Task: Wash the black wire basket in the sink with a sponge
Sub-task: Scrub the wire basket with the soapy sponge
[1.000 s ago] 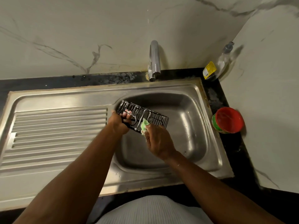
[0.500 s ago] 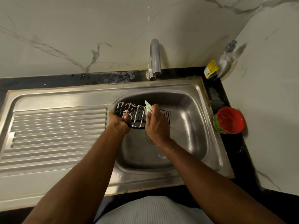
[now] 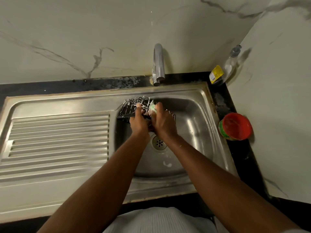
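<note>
From the head camera, the black wire basket (image 3: 133, 106) is held up over the far left corner of the sink (image 3: 198, 115) bowl, close to the far edge and just below the tap (image 3: 158, 63), its wires flecked with white suds. The left hand (image 3: 138, 122) grips the basket from the near side, fingers curled through the wires. The right hand (image 3: 164, 121) sits just beside it, fingers closed around a green sponge (image 3: 152, 108) that is pressed against the basket's wires. Below the wrists lie the drain (image 3: 159, 142) and a small blob of foam (image 3: 167, 163) on the bowl floor. The ribbed drainboard (image 3: 58, 135) fills the left side. On the black countertop (image 3: 225, 101) along the sink's right edge stand a red-lidded tub (image 3: 235, 126) and, in the far corner, a pump bottle (image 3: 230, 64).
</note>
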### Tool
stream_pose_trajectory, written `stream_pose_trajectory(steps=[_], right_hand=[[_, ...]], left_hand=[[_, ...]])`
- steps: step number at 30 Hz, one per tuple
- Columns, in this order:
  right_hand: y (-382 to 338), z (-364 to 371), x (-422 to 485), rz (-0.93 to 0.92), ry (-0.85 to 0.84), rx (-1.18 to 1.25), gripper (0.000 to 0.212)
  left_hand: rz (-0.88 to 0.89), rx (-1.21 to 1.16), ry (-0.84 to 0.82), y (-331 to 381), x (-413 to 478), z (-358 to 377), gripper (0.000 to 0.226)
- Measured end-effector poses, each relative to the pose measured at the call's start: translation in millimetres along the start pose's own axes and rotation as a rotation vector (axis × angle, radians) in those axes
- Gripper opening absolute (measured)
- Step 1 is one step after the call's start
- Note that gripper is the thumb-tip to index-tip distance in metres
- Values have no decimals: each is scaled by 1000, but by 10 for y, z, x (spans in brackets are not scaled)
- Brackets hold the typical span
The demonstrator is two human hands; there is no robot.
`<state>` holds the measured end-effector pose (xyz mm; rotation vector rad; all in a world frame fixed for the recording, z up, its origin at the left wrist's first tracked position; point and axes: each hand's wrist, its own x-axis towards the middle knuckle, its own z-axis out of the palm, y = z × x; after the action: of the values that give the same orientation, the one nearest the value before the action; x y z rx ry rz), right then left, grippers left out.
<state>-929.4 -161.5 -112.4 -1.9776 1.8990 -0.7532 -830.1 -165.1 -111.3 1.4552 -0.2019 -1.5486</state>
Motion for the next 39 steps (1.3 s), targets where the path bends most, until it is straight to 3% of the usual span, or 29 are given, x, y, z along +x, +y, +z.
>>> stream_pose_trajectory(steps=[3, 8, 10, 12, 15, 17, 21, 26, 28, 32, 35, 37, 39], right_hand=[[252, 87, -156, 24, 0, -35, 35], [360, 84, -115, 470, -111, -97, 33], [229, 47, -79, 523, -92, -83, 34], [-48, 52, -63, 383, -43, -84, 34], [-505, 91, -154, -50, -56, -118, 35], [-441, 133, -175, -162, -107, -204, 34], [309, 59, -251, 204, -237, -371, 41], [438, 90, -320, 343, -225, -464, 46], [259, 133, -253, 321, -219, -405, 44], [-222, 293, -314, -55, -183, -272, 37], [-158, 316, -376, -184, -223, -251, 37], [134, 209, -414, -102, -248, -319, 41], [511, 60, -471, 99, -259, -428, 47]], left_hand=[[24, 42, -41, 53, -57, -50, 54], [-20, 19, -96, 97, -105, -118, 40], [-31, 17, -92, 108, -121, -136, 37], [-61, 0, -82, 87, -128, -146, 41], [-135, -75, -73, -77, -13, -307, 57], [-187, -148, -84, -162, 6, -451, 59], [-194, -240, -83, -222, 51, -607, 42], [-177, -192, -93, -181, 70, -544, 37], [-176, -201, -94, -128, 88, -532, 34], [-176, -193, -33, -150, 169, -621, 36], [-201, -209, -37, -190, 204, -656, 35], [-213, -279, -84, -177, 213, -652, 33], [-228, -302, -103, -165, 193, -633, 36]])
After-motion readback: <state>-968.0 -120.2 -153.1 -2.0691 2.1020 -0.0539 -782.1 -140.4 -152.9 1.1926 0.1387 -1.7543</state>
